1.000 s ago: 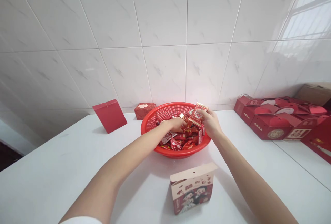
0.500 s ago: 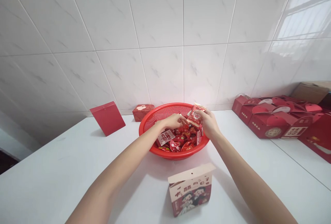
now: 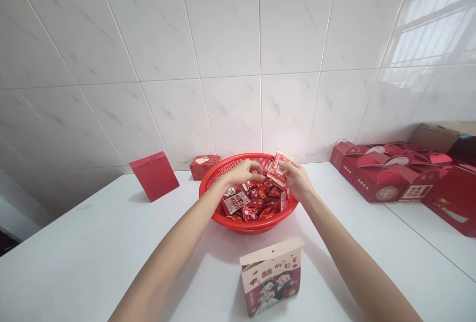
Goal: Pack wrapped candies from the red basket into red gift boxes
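Flat red and white plastic packet with pale gold ends (image 3: 278, 169): it is up above the back right side of the round red plastic basket with small holes (image 3: 206, 189). The right hand (image 3: 298, 179) has it. The right grip is pinching the packet at its right side, thumb in front. The left hand (image 3: 245, 172) is over the basket with its fingers bent. I cannot tell if the left grip has anything in it.

The packet looks very light. The wrap looks thin, smooth and maybe a bit slippery. What is inside may be easy to crush, so a soft pinch seems best, on a side or on a flat gold end, not hard in the middle.

The basket holds a heap of small shiny red wrapped sweets (image 3: 260, 205). Its rim stands up all round, so hands have to lift over it. It sits near the back edge of the white tabletop (image 3: 92, 257), where the tiled wall (image 3: 230, 108) leaves little room behind. A small red patterned box (image 3: 204, 168) is just beside it on the left.

There is more room in front, between the basket and the cream and red card box with a picture of two people (image 3: 273, 285). A plain red card box (image 3: 155, 178) stands near the back left corner. Red card boxes with handles (image 3: 383, 180) crowd the back right, well apart from the basket.
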Motion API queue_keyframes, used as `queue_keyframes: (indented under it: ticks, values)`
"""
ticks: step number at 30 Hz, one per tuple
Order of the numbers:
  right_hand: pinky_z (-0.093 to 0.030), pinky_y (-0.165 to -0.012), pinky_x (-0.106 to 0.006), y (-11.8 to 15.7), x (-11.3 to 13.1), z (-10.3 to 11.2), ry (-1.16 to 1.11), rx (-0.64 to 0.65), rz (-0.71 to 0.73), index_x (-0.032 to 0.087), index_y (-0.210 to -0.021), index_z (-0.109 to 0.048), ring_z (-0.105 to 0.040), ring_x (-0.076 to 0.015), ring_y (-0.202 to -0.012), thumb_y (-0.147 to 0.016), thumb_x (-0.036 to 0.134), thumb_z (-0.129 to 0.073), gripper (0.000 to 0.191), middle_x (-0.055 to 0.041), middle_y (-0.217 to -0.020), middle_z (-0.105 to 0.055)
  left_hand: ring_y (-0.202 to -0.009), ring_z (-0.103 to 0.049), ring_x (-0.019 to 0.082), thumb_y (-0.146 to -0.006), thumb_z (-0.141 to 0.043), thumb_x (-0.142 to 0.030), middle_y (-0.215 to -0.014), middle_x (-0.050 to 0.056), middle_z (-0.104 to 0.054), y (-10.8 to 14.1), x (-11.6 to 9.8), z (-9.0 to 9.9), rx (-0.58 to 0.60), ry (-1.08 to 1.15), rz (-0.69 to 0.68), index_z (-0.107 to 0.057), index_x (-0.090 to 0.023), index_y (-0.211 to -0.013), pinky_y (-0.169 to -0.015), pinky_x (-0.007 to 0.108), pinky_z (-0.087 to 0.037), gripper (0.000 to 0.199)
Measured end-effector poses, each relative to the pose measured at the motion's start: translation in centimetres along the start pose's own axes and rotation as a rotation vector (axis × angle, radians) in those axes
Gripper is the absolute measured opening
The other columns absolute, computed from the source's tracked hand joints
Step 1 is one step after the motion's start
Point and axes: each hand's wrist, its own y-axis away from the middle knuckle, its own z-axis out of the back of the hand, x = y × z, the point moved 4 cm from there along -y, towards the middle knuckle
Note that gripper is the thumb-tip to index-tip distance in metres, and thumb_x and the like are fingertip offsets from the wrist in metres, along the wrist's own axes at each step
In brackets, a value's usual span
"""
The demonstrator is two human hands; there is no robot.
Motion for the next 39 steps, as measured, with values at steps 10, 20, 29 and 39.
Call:
queue_keyframes:
  ticks: [10, 20, 29, 39]
  values:
    - [-0.058, -0.072, -0.031, 2.8, 3.7, -3.1, -0.016, 0.251, 0.015, 0.02, -0.081, -0.073, -0.069, -0.0171, -0.072, -0.062, 0.031, -0.087, 0.026, -0.0009, -0.077, -0.076, -0.077, -0.061, 0.015, -0.062, -0.087, -0.048, -0.08, 0.0, -0.069, 5.4, -3.4, 0.4, -0.426, 0.617, -0.093, -0.074, -0.016, -0.085, -0.078, 0.029, -0.047, 0.041]
    - [-0.057, -0.075, -0.034, 6.6, 7.4, -4.8, 0.107, 0.298, 0.126, 0.022, -0.084, -0.072, -0.07, -0.019, -0.076, -0.069, 0.033, -0.083, 0.022, -0.0002, -0.08, -0.073, -0.084, -0.065, 0.016, -0.073, -0.08, -0.051, -0.087, 0.001, -0.074, 9.3, -6.0, 0.0, -0.504, 0.703, -0.15, -0.078, -0.021, -0.089, -0.081, 0.027, -0.05, 0.033]
    - [-0.054, -0.069, -0.028, 7.3, 5.5, -5.7, 0.321, 0.586, 0.111, 0.021, -0.1, -0.072, -0.067, -0.0158, -0.078, -0.08, 0.03, -0.078, 0.023, -0.0028, -0.09, -0.074, -0.059, -0.057, 0.011, -0.076, -0.08, -0.045, -0.081, 0.001, -0.071, 8.5, -6.1, -2.6, -0.353, 0.826, -0.11, -0.069, -0.02, -0.114, -0.057, 0.022, -0.045, 0.047]
    - [-0.051, -0.054, -0.027, 7.9, 9.3, -4.3, 0.355, 0.275, 0.18, 0.021, -0.079, -0.072, -0.06, -0.0142, -0.059, -0.069, 0.036, -0.083, 0.02, 0.0002, -0.069, -0.066, -0.053, -0.048, 0.011, -0.088, -0.06, -0.054, -0.062, -0.002, -0.057, 11.5, -8.1, -0.6, -0.255, 0.313, -0.033, -0.07, -0.021, -0.098, -0.048, 0.023, -0.036, 0.035]
